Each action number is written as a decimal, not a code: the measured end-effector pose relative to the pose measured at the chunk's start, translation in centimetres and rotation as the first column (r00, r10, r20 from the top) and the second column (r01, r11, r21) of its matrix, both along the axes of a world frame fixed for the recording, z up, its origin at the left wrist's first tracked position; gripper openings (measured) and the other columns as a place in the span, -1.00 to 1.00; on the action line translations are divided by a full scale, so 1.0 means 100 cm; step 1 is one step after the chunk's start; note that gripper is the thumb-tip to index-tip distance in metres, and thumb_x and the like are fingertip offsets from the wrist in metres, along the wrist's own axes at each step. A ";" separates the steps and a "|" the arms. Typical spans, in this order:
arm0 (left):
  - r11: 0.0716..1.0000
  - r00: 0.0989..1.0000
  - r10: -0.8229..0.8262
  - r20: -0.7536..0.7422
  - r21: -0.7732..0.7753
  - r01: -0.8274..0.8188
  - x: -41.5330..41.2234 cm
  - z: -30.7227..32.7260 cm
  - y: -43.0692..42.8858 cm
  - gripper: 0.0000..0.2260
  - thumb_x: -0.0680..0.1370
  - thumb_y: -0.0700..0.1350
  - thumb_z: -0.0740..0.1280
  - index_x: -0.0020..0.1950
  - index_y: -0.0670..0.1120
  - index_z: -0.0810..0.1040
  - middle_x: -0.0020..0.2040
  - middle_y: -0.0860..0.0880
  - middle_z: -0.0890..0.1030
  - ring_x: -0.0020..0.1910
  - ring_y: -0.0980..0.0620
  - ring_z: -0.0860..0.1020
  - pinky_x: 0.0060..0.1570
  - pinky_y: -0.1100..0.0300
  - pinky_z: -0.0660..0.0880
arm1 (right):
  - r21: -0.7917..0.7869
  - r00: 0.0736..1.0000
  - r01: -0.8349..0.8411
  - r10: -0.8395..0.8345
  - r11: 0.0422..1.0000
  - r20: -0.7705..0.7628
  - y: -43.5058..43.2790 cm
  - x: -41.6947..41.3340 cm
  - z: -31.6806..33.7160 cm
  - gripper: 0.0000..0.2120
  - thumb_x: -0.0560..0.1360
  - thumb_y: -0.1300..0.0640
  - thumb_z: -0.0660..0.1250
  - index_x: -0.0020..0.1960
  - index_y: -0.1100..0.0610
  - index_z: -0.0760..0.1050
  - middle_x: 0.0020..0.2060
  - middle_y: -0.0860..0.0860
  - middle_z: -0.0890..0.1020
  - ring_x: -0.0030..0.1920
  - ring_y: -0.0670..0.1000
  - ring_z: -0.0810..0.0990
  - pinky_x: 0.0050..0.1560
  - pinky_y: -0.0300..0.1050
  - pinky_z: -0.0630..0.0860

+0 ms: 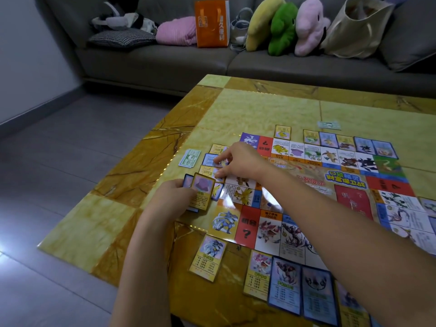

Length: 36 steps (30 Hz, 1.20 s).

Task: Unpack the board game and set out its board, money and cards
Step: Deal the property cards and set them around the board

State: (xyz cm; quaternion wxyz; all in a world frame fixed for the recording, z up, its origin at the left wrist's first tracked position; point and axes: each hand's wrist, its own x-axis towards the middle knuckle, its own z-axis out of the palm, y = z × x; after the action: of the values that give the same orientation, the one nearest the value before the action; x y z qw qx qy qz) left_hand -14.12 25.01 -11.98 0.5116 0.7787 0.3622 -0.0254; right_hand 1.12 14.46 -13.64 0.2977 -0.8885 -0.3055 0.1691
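The colourful game board lies flat on the yellow marble table. My left hand grips a small stack of cards, a yellow-framed card with a purple creature on top, at the board's left edge. My right hand reaches across the board and pinches a card lying among the cards along the left edge. More cards line the far edge and the near edge. A green banknote pile lies left of the board; another green banknote pile lies beyond it.
A single yellow card lies near the board's near-left corner. A grey sofa behind the table holds an orange bag, plush toys, cushions and a canvas bag. Grey floor runs to the left.
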 end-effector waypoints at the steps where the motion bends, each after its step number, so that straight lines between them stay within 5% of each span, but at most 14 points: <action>1: 1.000 1.000 -0.003 0.004 -0.002 0.003 0.000 0.000 0.000 -0.91 0.59 -0.14 0.27 -0.09 0.02 0.50 -0.11 0.00 0.62 -0.02 -0.02 0.58 0.16 0.04 0.49 | 0.003 1.000 0.001 -0.001 1.000 -0.001 0.000 0.000 0.000 -0.58 0.34 0.08 0.55 0.18 0.07 0.62 -0.20 -0.07 0.52 -0.18 -0.07 0.50 -0.38 -0.32 0.31; 5: 0.999 1.000 -0.003 0.028 -0.032 0.004 -0.001 0.001 0.001 -0.94 0.60 -0.14 0.27 -0.05 0.02 0.50 -0.10 -0.01 0.61 -0.04 0.00 0.57 0.15 0.04 0.49 | 0.009 1.000 -0.004 0.004 1.000 -0.007 -0.001 -0.002 0.002 -0.58 0.35 0.08 0.54 0.19 0.08 0.61 -0.31 -0.14 0.43 -0.29 -0.12 0.47 -0.45 -0.34 0.30; 8: 0.994 0.994 0.044 0.096 -0.105 -0.034 -0.004 0.004 0.003 -0.84 0.59 -0.18 0.27 -0.18 -0.02 0.53 -0.15 -0.04 0.63 -0.11 -0.01 0.61 0.10 0.02 0.54 | 0.177 0.997 0.034 -0.020 0.984 -0.077 -0.008 -0.003 0.008 -0.64 0.44 0.01 0.46 0.20 0.10 0.60 -0.25 -0.18 0.45 -0.25 -0.23 0.41 -0.34 -0.44 0.29; 10: 0.989 0.988 0.065 0.141 -0.137 -0.045 -0.007 0.006 0.004 -0.82 0.60 -0.20 0.26 -0.18 -0.04 0.52 -0.19 -0.06 0.63 -0.19 0.02 0.60 -0.02 0.08 0.56 | 0.304 0.984 0.097 -0.045 0.948 -0.173 -0.015 -0.008 0.016 -0.71 0.49 -0.04 0.39 0.15 0.07 0.62 -0.13 -0.20 0.54 -0.17 -0.30 0.46 -0.23 -0.44 0.33; 14: 0.984 0.964 0.056 0.259 -0.176 -0.010 -0.011 0.006 0.003 -0.89 0.59 -0.20 0.29 -0.11 -0.08 0.58 -0.23 -0.05 0.66 -0.29 0.07 0.61 -0.28 0.27 0.54 | 0.345 0.979 0.115 -0.047 0.932 -0.200 -0.027 -0.023 0.027 -0.76 0.53 -0.06 0.33 0.01 0.08 0.64 -0.23 -0.07 0.61 -0.35 -0.18 0.49 -0.33 -0.36 0.39; 20: 0.989 0.912 -0.004 0.411 -0.134 0.065 -0.014 0.011 -0.014 -0.93 0.45 -0.20 0.46 -0.10 -0.06 0.64 -0.22 -0.05 0.71 -0.24 0.04 0.68 -0.23 0.25 0.59 | 0.470 0.967 0.127 -0.003 0.874 -0.255 -0.054 -0.053 0.036 -0.79 0.49 0.00 0.38 -0.01 0.12 0.67 -0.13 0.10 0.70 -0.17 0.01 0.64 -0.10 -0.16 0.54; 25: 0.978 0.906 -0.114 0.407 -0.114 0.175 -0.014 0.015 -0.040 -0.88 0.39 -0.20 0.50 -0.10 -0.08 0.64 -0.23 -0.03 0.71 -0.29 0.08 0.67 -0.39 0.35 0.53 | 0.457 0.977 0.107 -0.008 0.883 -0.214 -0.090 -0.081 0.032 -0.86 0.42 0.24 0.47 -0.05 0.07 0.66 -0.33 -0.12 0.65 -0.28 -0.21 0.61 -0.23 -0.36 0.50; 32: 0.956 0.881 -0.248 0.404 -0.047 0.291 -0.008 0.016 -0.069 -0.94 0.43 -0.11 0.47 -0.15 0.02 0.62 -0.20 -0.01 0.71 -0.20 0.02 0.68 -0.16 0.11 0.62 | 0.408 0.984 0.124 -0.061 0.904 -0.165 -0.124 -0.102 0.045 -0.83 0.37 0.15 0.51 -0.10 -0.07 0.63 -0.35 -0.15 0.62 -0.34 -0.29 0.55 -0.27 -0.42 0.48; 36: 0.950 0.880 -0.262 0.396 -0.054 0.308 -0.005 0.018 -0.084 -0.86 0.53 -0.05 0.38 -0.08 -0.11 0.63 -0.15 -0.15 0.70 -0.14 -0.13 0.67 -0.07 -0.06 0.62 | 0.364 0.982 0.138 -0.079 0.921 -0.171 -0.138 -0.096 0.055 -0.77 0.36 0.20 0.51 -0.08 -0.07 0.61 -0.30 -0.08 0.66 -0.23 -0.14 0.63 -0.09 -0.17 0.57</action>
State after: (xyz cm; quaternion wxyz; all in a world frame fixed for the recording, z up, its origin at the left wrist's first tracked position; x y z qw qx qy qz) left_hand -14.63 16.61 -10.16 0.6073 0.7824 0.1343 0.0315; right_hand -8.46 0.67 -8.10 0.4931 -0.8153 -0.2587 0.1586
